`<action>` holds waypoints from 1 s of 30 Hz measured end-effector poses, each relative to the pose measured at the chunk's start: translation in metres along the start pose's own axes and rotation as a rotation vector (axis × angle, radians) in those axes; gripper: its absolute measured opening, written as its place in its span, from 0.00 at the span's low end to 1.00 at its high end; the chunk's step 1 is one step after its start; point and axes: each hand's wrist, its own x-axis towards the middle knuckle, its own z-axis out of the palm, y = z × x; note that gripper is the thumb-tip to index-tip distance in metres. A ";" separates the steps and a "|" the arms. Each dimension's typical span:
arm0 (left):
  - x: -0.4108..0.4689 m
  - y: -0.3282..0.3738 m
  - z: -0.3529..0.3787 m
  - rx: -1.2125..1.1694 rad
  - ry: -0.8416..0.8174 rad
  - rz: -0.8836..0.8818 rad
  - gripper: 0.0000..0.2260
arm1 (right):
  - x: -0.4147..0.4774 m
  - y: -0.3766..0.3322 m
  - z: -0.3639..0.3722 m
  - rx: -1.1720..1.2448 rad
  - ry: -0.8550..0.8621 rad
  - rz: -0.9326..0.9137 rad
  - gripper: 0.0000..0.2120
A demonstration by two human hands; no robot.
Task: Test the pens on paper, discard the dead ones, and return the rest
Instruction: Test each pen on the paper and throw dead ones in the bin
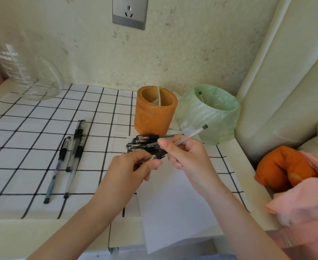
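Our right hand (184,156) pinched the clear pen (192,135) mid-barrel and our left hand (133,169) pinched its metal tip (fingers curled close), just before the orange holder (155,111), over loose pens (145,141); paper (173,203) lay farther before it.

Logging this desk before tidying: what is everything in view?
jug: one, clear, back left
socket: one, silver, wall
cloth: one, black-checked white, on desk
pen holder: one, orange, middle back
bin: one, green liner, beside pen holder
loose pens: about three, clear and black, left
pen pile: several, black, beyond the hands
paper: one, white, near edge
cushion: one, orange, far right
pink fabric: one, pink, near right
held pen: one, clear, in both hands
left hand: pinches its tip end
right hand: grips its barrel
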 end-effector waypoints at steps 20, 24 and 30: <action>0.001 0.008 0.014 -0.148 -0.004 0.032 0.11 | -0.004 -0.008 -0.009 -0.017 -0.037 0.012 0.09; 0.000 0.013 0.012 -0.148 -0.034 0.051 0.11 | -0.010 -0.005 -0.001 -0.009 -0.039 0.062 0.11; 0.002 0.009 0.000 -0.028 0.014 0.004 0.14 | 0.023 -0.049 -0.034 -0.358 0.270 -0.149 0.11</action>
